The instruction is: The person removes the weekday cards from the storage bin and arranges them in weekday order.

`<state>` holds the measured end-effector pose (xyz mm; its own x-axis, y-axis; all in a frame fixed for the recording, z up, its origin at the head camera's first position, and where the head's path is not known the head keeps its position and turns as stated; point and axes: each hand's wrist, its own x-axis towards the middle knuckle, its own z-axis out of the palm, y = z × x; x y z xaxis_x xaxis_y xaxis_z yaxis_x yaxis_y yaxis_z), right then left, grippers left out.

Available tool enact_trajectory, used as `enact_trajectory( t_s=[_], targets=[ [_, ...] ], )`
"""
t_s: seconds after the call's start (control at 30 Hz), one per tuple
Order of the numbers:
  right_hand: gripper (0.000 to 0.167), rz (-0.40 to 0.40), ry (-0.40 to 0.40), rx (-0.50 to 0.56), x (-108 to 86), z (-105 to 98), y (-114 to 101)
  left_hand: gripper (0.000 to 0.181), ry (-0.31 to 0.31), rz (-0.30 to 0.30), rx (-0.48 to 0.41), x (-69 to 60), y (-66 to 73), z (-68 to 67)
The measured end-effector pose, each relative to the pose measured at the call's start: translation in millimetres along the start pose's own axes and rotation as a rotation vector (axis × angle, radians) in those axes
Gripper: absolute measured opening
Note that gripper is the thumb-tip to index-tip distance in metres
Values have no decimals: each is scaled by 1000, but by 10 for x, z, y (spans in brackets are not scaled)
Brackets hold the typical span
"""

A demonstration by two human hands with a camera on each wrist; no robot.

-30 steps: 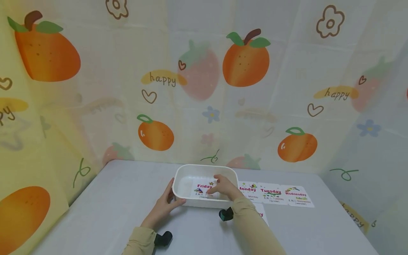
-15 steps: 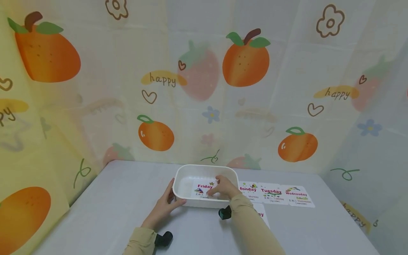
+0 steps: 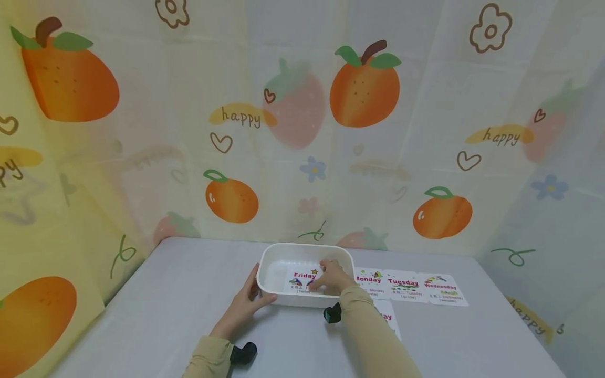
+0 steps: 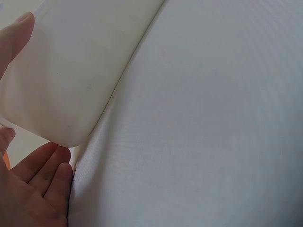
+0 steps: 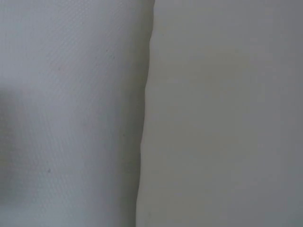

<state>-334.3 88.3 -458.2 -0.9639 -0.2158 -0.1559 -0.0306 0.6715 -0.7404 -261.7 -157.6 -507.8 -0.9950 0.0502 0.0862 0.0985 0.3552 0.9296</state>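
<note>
A white tray (image 3: 302, 301) stands on the table with a Friday card (image 3: 302, 276) inside. My left hand (image 3: 241, 307) grips the tray's left end, thumb at the front wall and fingers round the corner; the left wrist view shows that hand (image 4: 40, 189) at the tray (image 4: 85, 71). My right hand (image 3: 334, 277) reaches into the tray over the card's right side, thumb and fingers spread. Whether its fingertips touch the card I cannot tell. The right wrist view shows only pale surfaces, no hand.
Right of the tray lie a Monday card (image 3: 371, 282), a Tuesday card (image 3: 407, 286) and a Wednesday card (image 3: 445, 290) in a row. Another card (image 3: 388, 317) lies below them, partly under my right sleeve. A printed curtain (image 3: 302, 199) hangs behind the table (image 3: 142, 315).
The right forearm has shifted slightly left. My left hand keeps its hold on the tray, and the cards lie as before.
</note>
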Motion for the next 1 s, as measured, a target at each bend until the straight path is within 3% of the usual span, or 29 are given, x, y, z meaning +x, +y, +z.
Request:
enact_trajectory(
  t_s=[0.23, 0.57, 1.0],
  targets=[
    [83, 9, 27, -104, 10, 21, 5, 101, -4, -11, -18, -7, 12, 5],
    [85, 26, 34, -114, 42, 43, 24, 100, 1, -11, -8, -8, 8, 2],
    [73, 40, 57, -94, 78, 64, 38, 101, -9, 5, -30, 1, 0, -20]
  ],
)
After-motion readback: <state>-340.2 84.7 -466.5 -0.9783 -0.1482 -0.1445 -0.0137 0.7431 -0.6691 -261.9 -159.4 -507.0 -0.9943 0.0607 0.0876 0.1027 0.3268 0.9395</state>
